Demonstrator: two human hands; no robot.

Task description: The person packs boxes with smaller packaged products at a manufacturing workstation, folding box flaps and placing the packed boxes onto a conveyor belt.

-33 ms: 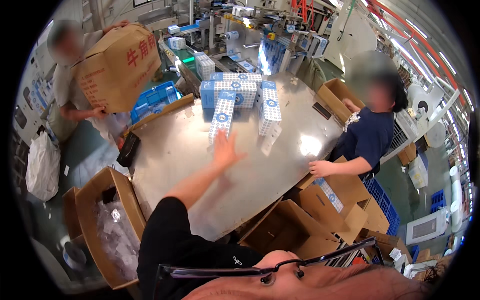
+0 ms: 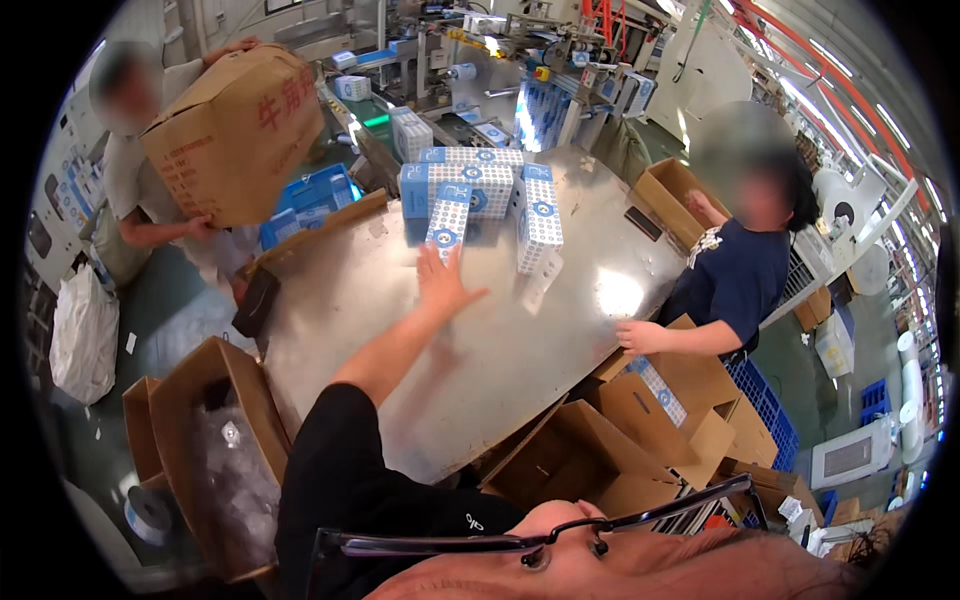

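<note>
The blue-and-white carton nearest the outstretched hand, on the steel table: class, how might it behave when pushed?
The carton is tall and narrow, so it may tip. The table looks smooth and shiny, so it probably slides easily. Its straight edges suggest stiff card.

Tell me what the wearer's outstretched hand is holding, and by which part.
Nothing is held. The left hand is open, fingers spread, reaching toward the blue-and-white patterned box on the metal table, just short of it.

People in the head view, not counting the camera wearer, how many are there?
2. One person stands at far left carrying a large cardboard box; another, in a dark shirt, leans on the metal table at right. Others may be hidden behind machinery.
</note>
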